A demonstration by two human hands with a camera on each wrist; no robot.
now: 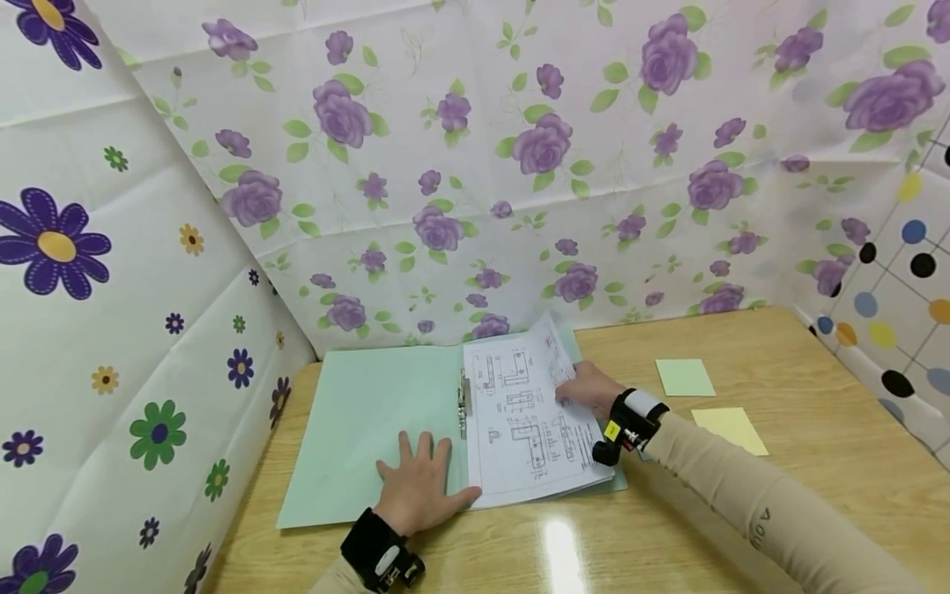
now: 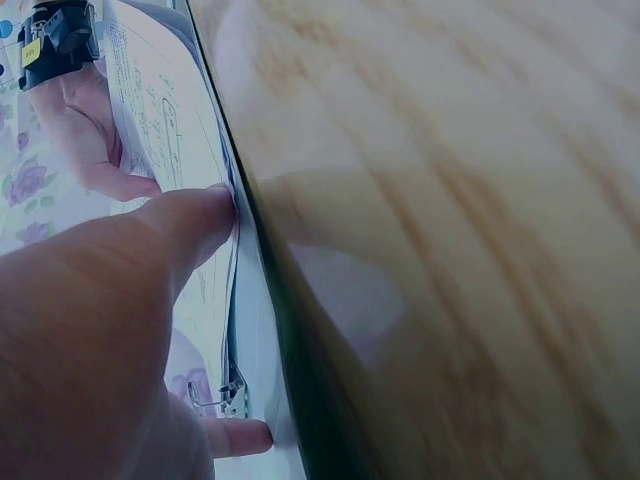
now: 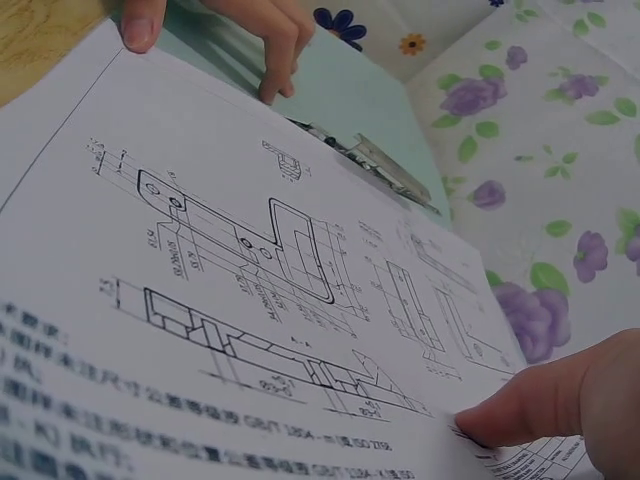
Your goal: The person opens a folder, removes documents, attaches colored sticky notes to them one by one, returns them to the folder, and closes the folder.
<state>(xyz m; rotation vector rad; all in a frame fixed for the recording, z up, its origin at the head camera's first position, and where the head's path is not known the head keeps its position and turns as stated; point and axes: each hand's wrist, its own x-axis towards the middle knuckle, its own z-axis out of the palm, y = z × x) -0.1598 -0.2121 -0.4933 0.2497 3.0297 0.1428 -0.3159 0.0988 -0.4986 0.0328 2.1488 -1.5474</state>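
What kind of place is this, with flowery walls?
Probably an indoor corner set up for paperwork: there's a wood-grain table, an open green folder of technical drawings, and flowery sheeting behind.

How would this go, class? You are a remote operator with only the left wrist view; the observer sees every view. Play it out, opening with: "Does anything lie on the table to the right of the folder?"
Observer: Yes. In the head view, a green sticky note and a yellow sticky note lie on the table right of the folder.
Operator: How are the left hand's fingers placed?
Observer: The head view shows them spread, reaching onto the folder's left cover.
Operator: Can you read anything on the top sheet, the one the right hand holds?
Observer: Yes. In the right wrist view, a line of its text includes "GB/T 1804".
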